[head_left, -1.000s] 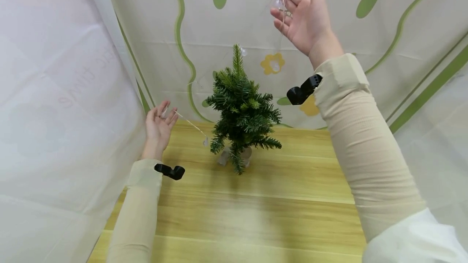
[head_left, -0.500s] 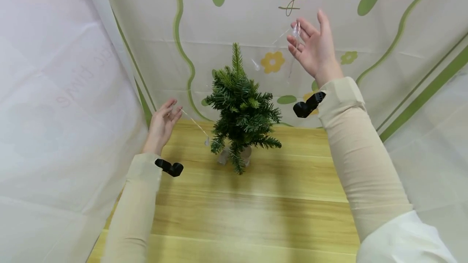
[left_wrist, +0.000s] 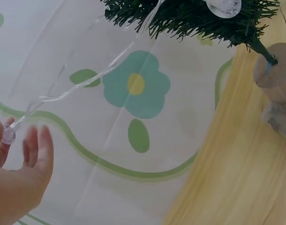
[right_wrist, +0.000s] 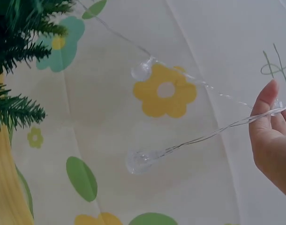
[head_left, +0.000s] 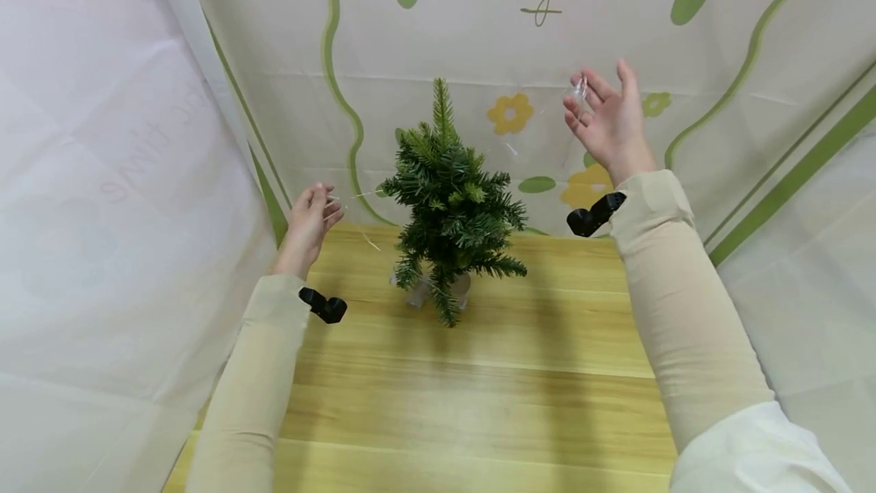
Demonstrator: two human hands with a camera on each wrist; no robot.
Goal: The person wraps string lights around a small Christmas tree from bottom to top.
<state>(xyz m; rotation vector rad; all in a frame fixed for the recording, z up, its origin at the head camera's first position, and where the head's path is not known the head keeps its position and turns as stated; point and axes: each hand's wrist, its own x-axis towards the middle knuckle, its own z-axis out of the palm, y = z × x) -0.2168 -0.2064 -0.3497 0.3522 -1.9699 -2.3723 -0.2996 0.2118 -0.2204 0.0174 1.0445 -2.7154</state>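
Observation:
A small green Christmas tree (head_left: 448,196) stands upright on the table on a round wooden base (left_wrist: 280,70). A clear string of lights runs behind it; in the right wrist view, a bulb (right_wrist: 141,162) dangles on its wire. To the left of the tree, my left hand (head_left: 308,227) pinches the string near a clear bulb (left_wrist: 9,134), the wire leading up to the branches. My right hand (head_left: 611,124), palm up and raised at the right, holds another part of the string at its fingers. The tree hides the middle of the string.
Beside the tree's base is a clear, crumpled-looking piece (head_left: 417,295). The wooden table (head_left: 445,417) lies in front. Printed cloth walls (head_left: 274,36) close in at the back and both sides.
My right hand has come down and a little to the right, drawing the string along. My left hand has shifted slightly up and right, turning as it moves. The tree stays put.

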